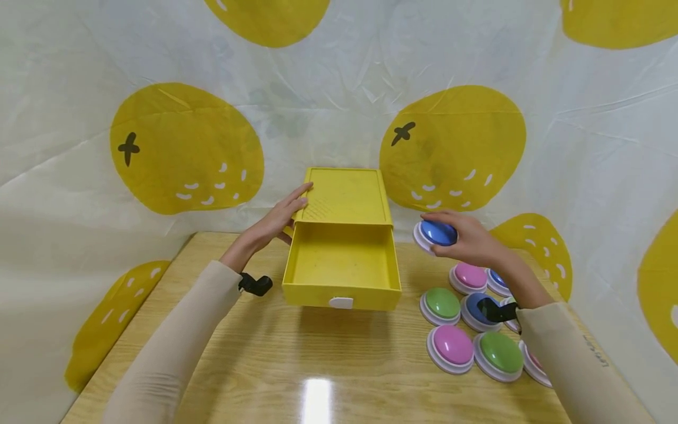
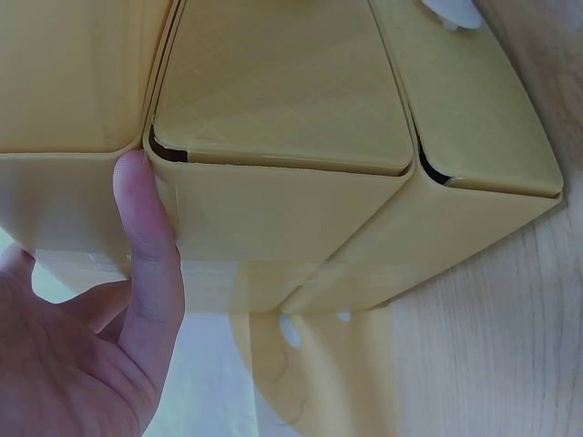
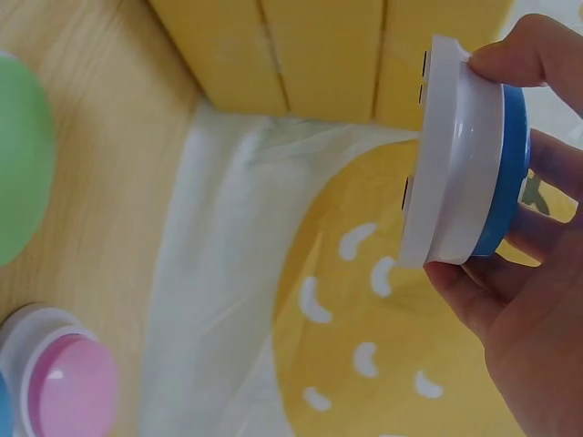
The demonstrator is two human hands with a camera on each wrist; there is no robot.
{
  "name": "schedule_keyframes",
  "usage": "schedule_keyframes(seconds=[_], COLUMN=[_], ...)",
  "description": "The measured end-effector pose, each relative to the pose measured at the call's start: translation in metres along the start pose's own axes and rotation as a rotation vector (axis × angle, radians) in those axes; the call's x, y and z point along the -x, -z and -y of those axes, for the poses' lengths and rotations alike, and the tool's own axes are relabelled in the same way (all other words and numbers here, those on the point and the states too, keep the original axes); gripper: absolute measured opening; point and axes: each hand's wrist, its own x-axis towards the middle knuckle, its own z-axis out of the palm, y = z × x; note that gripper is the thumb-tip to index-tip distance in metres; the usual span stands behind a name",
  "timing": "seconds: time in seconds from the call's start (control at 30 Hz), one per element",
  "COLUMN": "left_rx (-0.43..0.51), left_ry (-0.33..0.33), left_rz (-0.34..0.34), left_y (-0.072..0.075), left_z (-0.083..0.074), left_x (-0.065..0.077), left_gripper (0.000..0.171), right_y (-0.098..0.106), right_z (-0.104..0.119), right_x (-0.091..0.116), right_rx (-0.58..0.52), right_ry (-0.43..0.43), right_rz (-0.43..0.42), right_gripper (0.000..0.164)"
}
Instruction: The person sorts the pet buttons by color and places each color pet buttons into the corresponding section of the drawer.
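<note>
Blue button: gripped by right hand, right of drawer at frame centre. Left hand, apparently straight-fingered, touches cabinet.

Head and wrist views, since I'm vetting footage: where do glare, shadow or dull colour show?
Head view: bright glare on the table, shadow beneath the drawer; right wrist view: small highlight on the pink button; left wrist view: yellow looks duller than in the head view.
</note>
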Motion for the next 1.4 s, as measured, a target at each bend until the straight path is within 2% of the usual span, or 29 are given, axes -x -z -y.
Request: schedule_keyframes(seconds=[0.4,0.77,1.4], left_rx=[0.0,-0.011,0.0], left_ry=[-0.005,-0.003,0.0], left_rz=[-0.005,0.0,-0.007], left_y=[0.0,0.001,0.001], left_z=[0.0,0.0,0.001], left_x=[0.001,0.001,0.0], left_gripper=[0.055,0.055,0.056], right_y=[0.012,0.026,0.022], right_z=[0.014,0.04,0.089], right_x=[-0.002,-0.001,-0.016], right_rx=[0.068,0.035,0.044], right_ry=[0.049,0.07,0.165], right_rz=[-0.043,-0.074,-0.037], right_gripper=[0.06,0.059,0.06])
